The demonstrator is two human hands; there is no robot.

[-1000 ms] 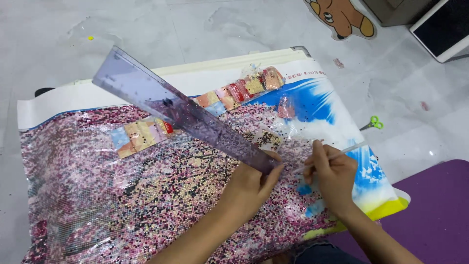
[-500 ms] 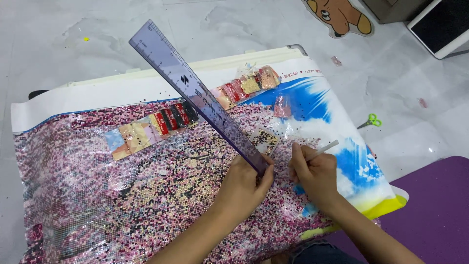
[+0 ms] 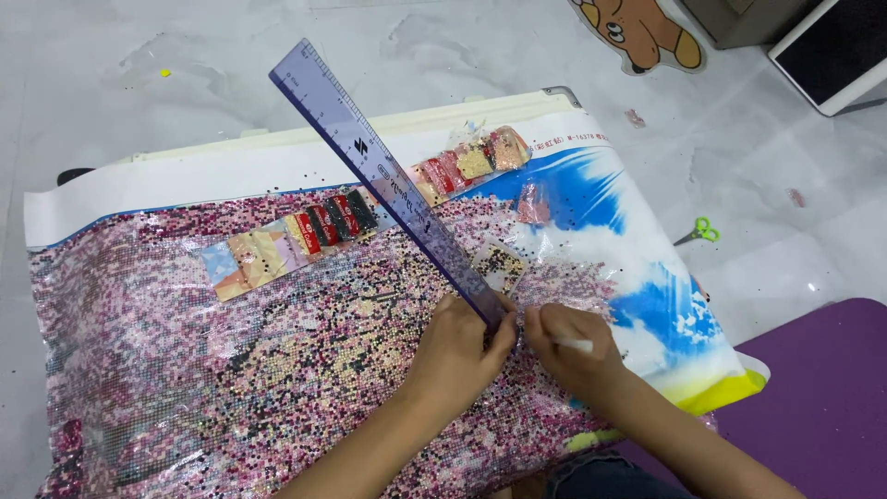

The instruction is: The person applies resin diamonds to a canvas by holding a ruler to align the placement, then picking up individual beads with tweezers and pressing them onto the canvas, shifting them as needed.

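My left hand (image 3: 459, 353) grips the near end of a long clear purple ruler (image 3: 383, 176) that slants up and away to the upper left over a large diamond-painting canvas (image 3: 231, 351) covered in pink, black and cream beads. My right hand (image 3: 570, 349) sits right beside the ruler's near end, fingers closed around a thin white pen-like tool (image 3: 577, 345) held low against the canvas. Strips of small bead packets (image 3: 294, 237) lie on the canvas behind the ruler, and a second strip of bead packets (image 3: 471, 163) lies near the canvas's top edge.
The canvas lies on a pale marble floor. Small green scissors (image 3: 698, 231) lie on the floor at right. A purple mat (image 3: 822, 407) fills the lower right. A bear-shaped cutout (image 3: 647, 32) and a white-framed dark panel (image 3: 832, 51) are at the top right.
The ruler swung from lying flat-faced and pointing far left to a steeper, edge-on slant. My right hand moved left and down to the ruler's near end, with the pen tool tucked low.
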